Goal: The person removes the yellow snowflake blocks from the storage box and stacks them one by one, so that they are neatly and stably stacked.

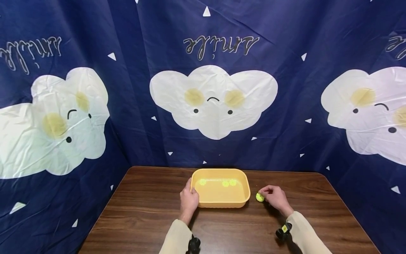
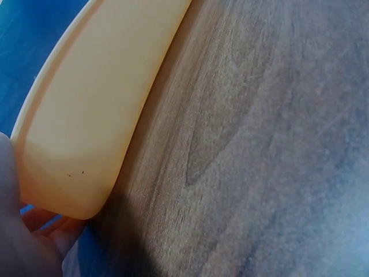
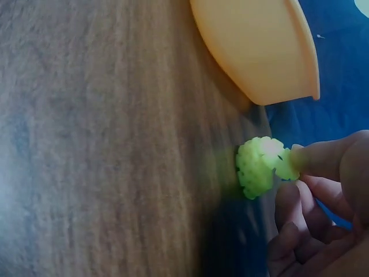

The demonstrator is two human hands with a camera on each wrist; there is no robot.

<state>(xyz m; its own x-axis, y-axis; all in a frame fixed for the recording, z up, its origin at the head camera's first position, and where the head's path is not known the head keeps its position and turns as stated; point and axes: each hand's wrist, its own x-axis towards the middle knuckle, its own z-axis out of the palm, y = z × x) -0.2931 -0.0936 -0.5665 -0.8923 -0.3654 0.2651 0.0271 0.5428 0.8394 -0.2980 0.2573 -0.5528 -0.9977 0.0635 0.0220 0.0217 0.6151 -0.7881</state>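
Observation:
A yellow rectangular bin (image 1: 220, 205) stands near the table's far edge, with several yellow-green pieces (image 1: 225, 183) inside. My left hand (image 1: 189, 201) grips its left end; in the left wrist view the hand (image 2: 29, 231) holds the bin (image 2: 86, 109) at its corner. To the right of the bin, my right hand (image 1: 277, 198) pinches a bright yellow-green piece (image 1: 259, 197). The right wrist view has the bumpy, rounded piece (image 3: 255, 167) at the fingertips of the right hand (image 3: 323, 202), apart from the bin (image 3: 259, 52).
The brown wooden table (image 1: 234, 233) extends around the bin on both sides. Behind it and at the sides hangs a dark blue cloth (image 1: 133, 84) with white clouds. Black devices (image 1: 194, 243) are strapped at both wrists.

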